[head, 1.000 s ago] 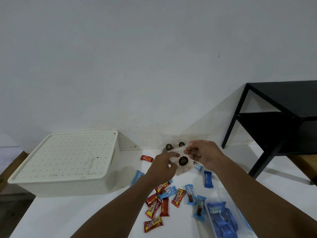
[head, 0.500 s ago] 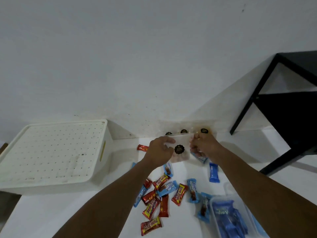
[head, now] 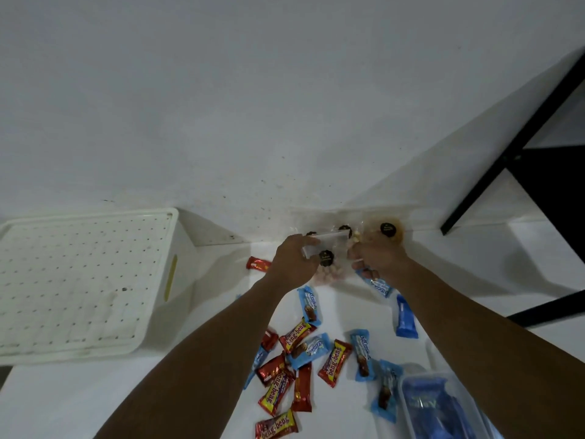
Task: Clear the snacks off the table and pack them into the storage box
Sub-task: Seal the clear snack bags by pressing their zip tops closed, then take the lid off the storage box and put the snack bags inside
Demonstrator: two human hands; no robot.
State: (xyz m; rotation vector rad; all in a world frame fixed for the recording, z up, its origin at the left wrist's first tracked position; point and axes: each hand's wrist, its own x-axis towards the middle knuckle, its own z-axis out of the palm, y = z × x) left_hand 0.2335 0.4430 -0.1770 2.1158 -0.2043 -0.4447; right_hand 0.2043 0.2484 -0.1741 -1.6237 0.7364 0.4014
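At the bottom right edge sat a clear tub [head: 443, 403] of blue packets. Red and blue snack bars [head: 335, 362] lay scattered lower centre, with bare table [head: 95, 400] to their left. Mid-frame, my left hand [head: 292, 259] and right hand [head: 376, 259] pinched a clear bag [head: 327, 259]. The lidded storage box [head: 79, 283] filled the left, against the wall [head: 221, 90].
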